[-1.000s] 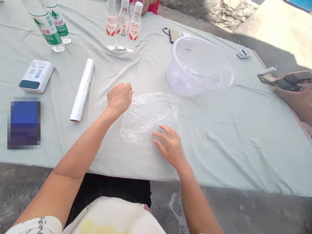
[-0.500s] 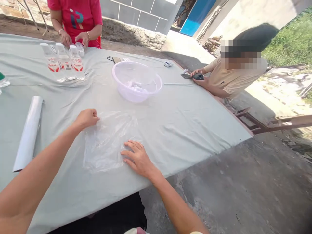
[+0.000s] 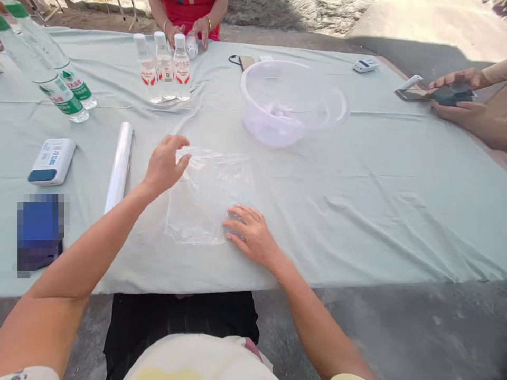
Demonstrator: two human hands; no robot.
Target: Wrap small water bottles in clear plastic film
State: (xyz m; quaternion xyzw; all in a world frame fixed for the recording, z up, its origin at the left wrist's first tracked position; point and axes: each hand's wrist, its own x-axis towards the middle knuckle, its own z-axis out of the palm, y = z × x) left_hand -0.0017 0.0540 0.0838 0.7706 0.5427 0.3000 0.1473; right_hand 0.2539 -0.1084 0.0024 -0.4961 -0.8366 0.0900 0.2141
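Observation:
A clear plastic bag point(image 3: 209, 195) lies flat and wrinkled on the cloth-covered table in front of me. At its upper left corner is my left hand point(image 3: 164, 164), thumb and fingers apart with nothing seen between them. My right hand point(image 3: 253, 232) rests on the lower right edge of the bag, fingers stretched out and flat. Left of the bag, partly behind my left forearm, lies a shiny white roll point(image 3: 121, 163). Beyond the bag stands a translucent pale purple basin point(image 3: 273, 132) with some clear crumpled things inside.
Three small water bottles point(image 3: 164, 71) stand at the back, near another person's hands point(image 3: 190, 34). Two tall green-capped bottles point(image 3: 59, 79), a white power bank point(image 3: 53, 161) and a blurred-out blue item point(image 3: 41, 227) are at left. At right, another person's hands point(image 3: 455, 95) hold a dark object.
My left hand's pinch at the bag's corner has opened. My right hand stays flat on the bag. The view has turned left and down, bringing the tall bottles and power bank into sight.

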